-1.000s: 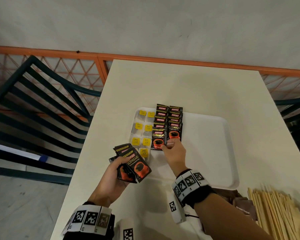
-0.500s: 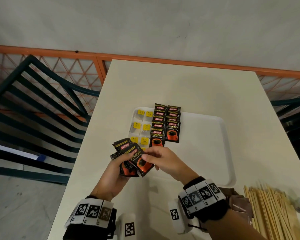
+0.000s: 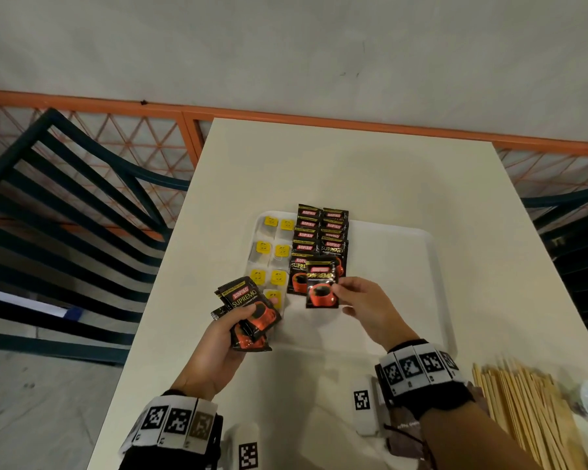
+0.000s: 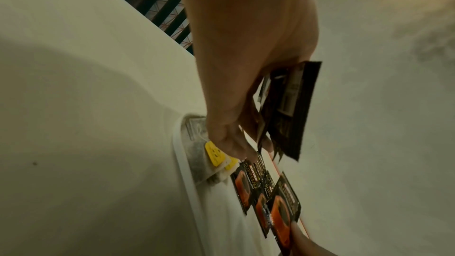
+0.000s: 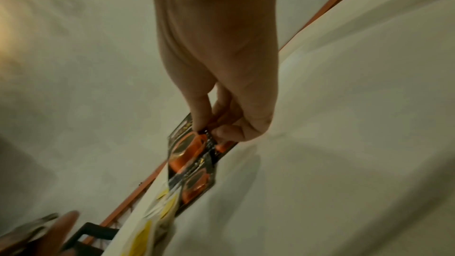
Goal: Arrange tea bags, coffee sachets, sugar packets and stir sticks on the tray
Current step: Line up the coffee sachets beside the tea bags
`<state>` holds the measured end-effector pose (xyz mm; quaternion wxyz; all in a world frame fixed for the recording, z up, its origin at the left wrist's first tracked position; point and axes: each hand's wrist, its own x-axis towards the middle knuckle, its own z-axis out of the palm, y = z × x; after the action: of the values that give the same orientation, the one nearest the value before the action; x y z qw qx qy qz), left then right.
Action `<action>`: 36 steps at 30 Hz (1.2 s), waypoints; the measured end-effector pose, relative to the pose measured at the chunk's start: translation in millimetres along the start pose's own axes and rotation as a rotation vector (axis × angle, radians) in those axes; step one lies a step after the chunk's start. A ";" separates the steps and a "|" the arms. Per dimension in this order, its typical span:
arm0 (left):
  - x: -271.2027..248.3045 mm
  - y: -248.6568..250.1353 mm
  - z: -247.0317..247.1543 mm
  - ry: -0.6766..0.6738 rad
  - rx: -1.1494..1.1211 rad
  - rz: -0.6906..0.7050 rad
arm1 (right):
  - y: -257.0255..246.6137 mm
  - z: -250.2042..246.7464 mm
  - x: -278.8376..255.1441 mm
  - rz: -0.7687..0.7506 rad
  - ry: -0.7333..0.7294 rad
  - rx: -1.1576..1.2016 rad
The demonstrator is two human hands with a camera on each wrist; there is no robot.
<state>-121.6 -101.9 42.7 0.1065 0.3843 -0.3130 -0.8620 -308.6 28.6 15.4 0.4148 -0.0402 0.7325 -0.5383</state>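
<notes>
Over the tray's near-left part: a coffee sachet (image 3: 322, 285) hangs pinched at its right edge by the right hand (image 3: 364, 308), just above the laid rows.
Handling: likely light, thin and glossy, so prone to slip; an edge pinch suits it.
Left hand (image 3: 218, 347): clamped on a fanned spare stack (image 3: 250, 315) of sachets.
Tray (image 3: 421, 283): coffee rows (image 3: 319, 239) lie beside tea bags (image 3: 272, 252) at its left.
Near right on the table (image 3: 353, 171): stir sticks (image 3: 523, 408) wait.
</notes>
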 end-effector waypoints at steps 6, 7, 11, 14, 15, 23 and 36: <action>-0.1 -1.3 -1.0 0.010 0.000 -0.019 | 3.1 -9.9 24.1 0.044 0.218 0.026; -0.1 -1.8 -1.4 0.007 0.004 -0.020 | 3.4 -9.4 26.3 0.042 0.233 0.015; 1.7 -2.8 -3.1 0.017 0.020 -0.023 | 7.4 -6.3 34.1 0.031 0.282 -0.035; 2.8 -2.6 -2.2 0.027 0.016 -0.022 | 11.9 -3.6 39.6 -0.003 0.342 -0.129; 2.8 -2.7 -2.0 0.030 0.015 -0.020 | 12.4 -2.6 40.8 -0.014 0.359 -0.162; 0.7 -4.0 2.5 0.014 0.050 -0.014 | 10.4 2.4 43.1 -0.076 0.411 -0.311; 0.9 -9.5 6.2 -0.020 0.119 -0.008 | -16.5 36.2 -33.8 -0.211 -0.197 -0.343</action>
<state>-126.2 -92.1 39.3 0.0772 0.3826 -0.3632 -0.8460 -269.3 11.5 45.3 0.4128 -0.2388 0.7611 -0.4397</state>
